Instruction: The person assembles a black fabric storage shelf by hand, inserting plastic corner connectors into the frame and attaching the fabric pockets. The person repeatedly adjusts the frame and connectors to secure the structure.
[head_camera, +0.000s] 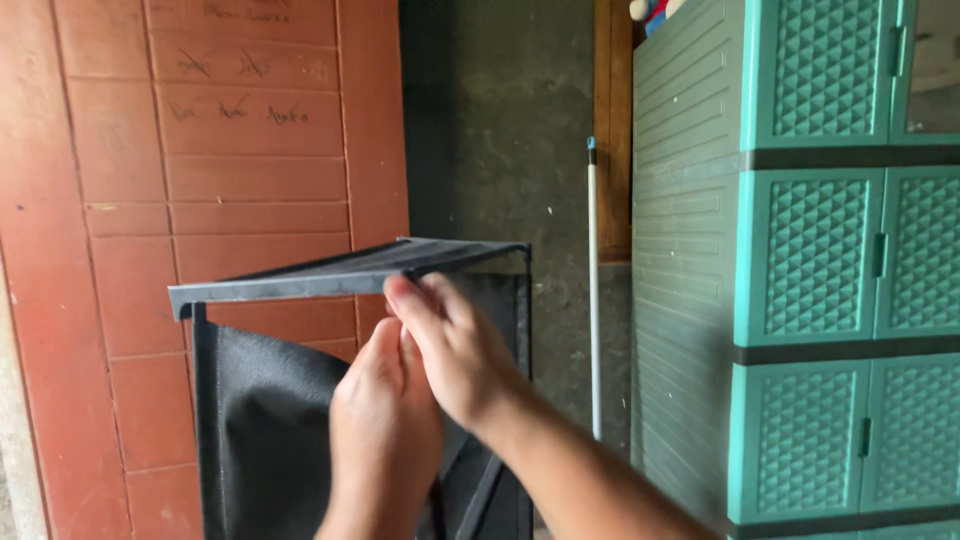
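A dark grey fabric-sided rack (262, 420) with a slatted top shelf (330, 272) stands in front of me. The shelf tilts, with its far right corner raised. My right hand (455, 345) pinches the shelf's front edge with its fingertips near the middle. My left hand (385, 430) sits just below it, fingers pointing up and touching the right hand and the underside of the edge. The black fabric side panel hangs loosely below the shelf on the left.
A red panelled door (200, 150) fills the left. A green and teal plastic cabinet (800, 260) stands at the right. A white pole with a blue tip (593, 290) leans against the dark concrete wall (500, 130) between them.
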